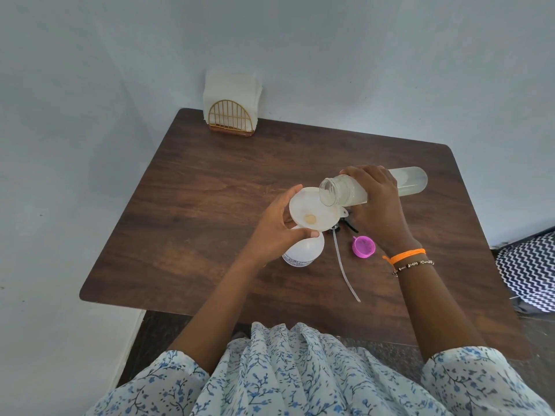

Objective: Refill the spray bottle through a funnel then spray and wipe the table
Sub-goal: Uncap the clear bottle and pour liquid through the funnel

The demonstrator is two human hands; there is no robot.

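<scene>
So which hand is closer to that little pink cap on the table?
Right. The right hand, holding the tilted clear bottle, has its wrist just beside the pink cap. The left hand grips the funnel, further left.

She wears a loose white garment (300,373) printed with small blue flowering sprigs, gathered in soft folds, its wide sleeves ending above the elbows. Just behind the right hand (378,202), the wrist carries an orange band (405,255) and a thin beaded bracelet (413,264). The left hand (279,226) and wrist are bare.

spray bottle (301,256) label, dark print, too small to read
</scene>
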